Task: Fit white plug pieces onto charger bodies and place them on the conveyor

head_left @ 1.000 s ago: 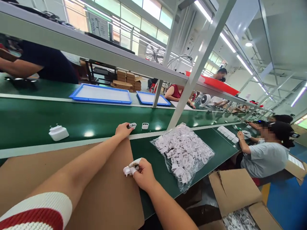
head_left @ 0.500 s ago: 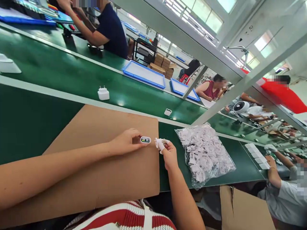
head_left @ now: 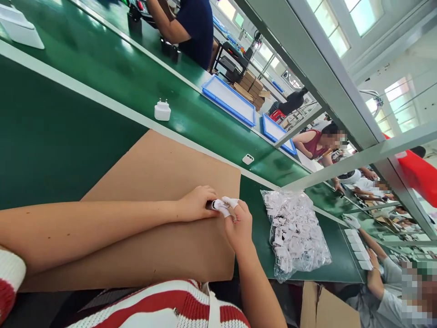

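Observation:
Over the cardboard sheet (head_left: 164, 255), my left hand (head_left: 196, 204) is closed around a white charger housing (head_left: 213, 205), its end turned to the right. My right hand (head_left: 240, 223), with white finger cots on thumb and forefinger, pinches a small white plug cap against that end. Fingers cover most of the cap, so how far it sits in the housing cannot be seen. To the right of my right hand lies a clear bag of white plastic parts (head_left: 297, 232).
On the green belt beyond a pale rail stand a white plug charger (head_left: 162, 110) and an open white housing (head_left: 248, 159). A large white piece (head_left: 20, 29) lies far left. Blue-rimmed trays (head_left: 228, 100) line the far side. A metal post slants down behind the bag. Co-workers sit around.
My hands have come together: the plug cap in my right hand has moved left to the housing's open end. The camera view has tilted and shifted.

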Demonstrator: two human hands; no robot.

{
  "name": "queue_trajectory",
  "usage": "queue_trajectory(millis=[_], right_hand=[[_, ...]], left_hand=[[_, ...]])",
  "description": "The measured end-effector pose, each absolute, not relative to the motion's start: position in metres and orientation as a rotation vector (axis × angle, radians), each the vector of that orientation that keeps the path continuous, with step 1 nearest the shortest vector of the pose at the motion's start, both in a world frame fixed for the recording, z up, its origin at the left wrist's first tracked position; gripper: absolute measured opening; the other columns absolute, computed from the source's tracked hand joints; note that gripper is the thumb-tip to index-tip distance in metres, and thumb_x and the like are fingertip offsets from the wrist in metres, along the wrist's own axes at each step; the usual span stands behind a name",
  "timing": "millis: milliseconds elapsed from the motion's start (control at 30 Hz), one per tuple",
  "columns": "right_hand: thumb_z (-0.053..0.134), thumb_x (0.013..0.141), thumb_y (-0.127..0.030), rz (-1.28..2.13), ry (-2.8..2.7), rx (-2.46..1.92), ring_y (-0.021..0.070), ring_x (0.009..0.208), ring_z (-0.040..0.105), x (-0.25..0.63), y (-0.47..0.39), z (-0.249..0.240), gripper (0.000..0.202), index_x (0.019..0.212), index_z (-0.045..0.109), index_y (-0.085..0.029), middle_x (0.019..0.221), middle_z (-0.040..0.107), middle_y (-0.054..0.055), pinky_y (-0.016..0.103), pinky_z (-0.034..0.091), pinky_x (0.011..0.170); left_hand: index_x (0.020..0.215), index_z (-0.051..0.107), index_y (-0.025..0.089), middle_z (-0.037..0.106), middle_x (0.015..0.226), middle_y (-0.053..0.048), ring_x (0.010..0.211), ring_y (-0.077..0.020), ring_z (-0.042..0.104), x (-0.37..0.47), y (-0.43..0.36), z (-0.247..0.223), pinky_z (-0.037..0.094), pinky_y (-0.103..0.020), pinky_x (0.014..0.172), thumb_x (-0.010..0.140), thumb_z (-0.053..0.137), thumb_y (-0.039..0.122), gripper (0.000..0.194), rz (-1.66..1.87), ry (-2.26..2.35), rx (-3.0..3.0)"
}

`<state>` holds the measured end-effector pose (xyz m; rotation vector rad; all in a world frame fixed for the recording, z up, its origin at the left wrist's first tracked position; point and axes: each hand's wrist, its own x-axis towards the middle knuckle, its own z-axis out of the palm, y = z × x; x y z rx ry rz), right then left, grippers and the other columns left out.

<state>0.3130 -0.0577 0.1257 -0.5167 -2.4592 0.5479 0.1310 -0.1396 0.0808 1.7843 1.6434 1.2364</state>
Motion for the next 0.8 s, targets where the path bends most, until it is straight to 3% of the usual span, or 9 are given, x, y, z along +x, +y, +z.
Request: queue_trajectory(millis=[200,367,567,633,700,800], right_hand=[[0.05,0.086,-0.003,0.376,-2.586,-0.369,0.0215,0.092,0.063,0.307,-0.053,0.132,0.039,0.114,0.07,-0.021,0.097,0.07,0.008,0.032,0.053,0.077],[0.046,0.074,0.003,0.155,-2.713,-0.313,0.0215,0.082,0.056,0.303,-0.052,0.141,0.035,0.089,0.068,-0.021,0.083,0.064,0.005,0.031,0.046,0.07],[0.053,0.068,0.003,0.166,-2.809,-0.559,0.0185,0.074,0.054,0.293,-0.051,0.144,0.026,0.069,0.061,-0.022,0.074,0.058,0.002,0.028,0.04,0.064],[0.055,0.069,0.002,0.239,-2.766,-0.626,0.0195,0.078,0.058,0.295,-0.055,0.139,0.028,0.078,0.067,-0.021,0.078,0.063,0.002,0.029,0.043,0.069],[0.059,0.076,-0.003,0.386,-2.662,-0.638,0.0209,0.088,0.063,0.302,-0.06,0.132,0.033,0.1,0.072,-0.022,0.091,0.07,0.004,0.03,0.048,0.078],[0.066,0.087,-0.02,0.552,-2.398,-0.69,0.0223,0.108,0.065,0.327,-0.059,0.12,0.043,0.13,0.064,-0.024,0.121,0.071,0.008,0.034,0.05,0.094]], left_hand=[[0.081,0.075,0.021,0.074,0.094,-0.003,0.093,-0.0229,0.062,0.131,-0.139,0.079,0.044,-0.034,0.086,0.084,0.075,0.041,0.02,1.267,1.627,1.769],[0.077,0.074,0.021,0.073,0.091,-0.003,0.09,-0.0219,0.062,0.132,-0.139,0.078,0.043,-0.034,0.084,0.082,0.075,0.04,0.019,1.264,1.624,1.749],[0.073,0.071,0.02,0.071,0.085,-0.004,0.087,-0.0222,0.06,0.132,-0.139,0.079,0.044,-0.034,0.083,0.082,0.072,0.046,0.027,1.238,1.651,1.729],[0.074,0.07,0.021,0.071,0.085,-0.004,0.087,-0.0231,0.061,0.134,-0.139,0.082,0.046,-0.035,0.084,0.082,0.07,0.049,0.03,1.224,1.656,1.729],[0.079,0.072,0.022,0.072,0.089,-0.005,0.091,-0.025,0.063,0.136,-0.14,0.086,0.047,-0.036,0.086,0.08,0.069,0.052,0.03,1.193,1.647,1.71],[0.089,0.074,0.022,0.074,0.097,-0.005,0.094,-0.0274,0.066,0.127,-0.135,0.095,0.051,-0.036,0.084,0.075,0.07,0.057,0.038,1.148,1.677,1.523]])
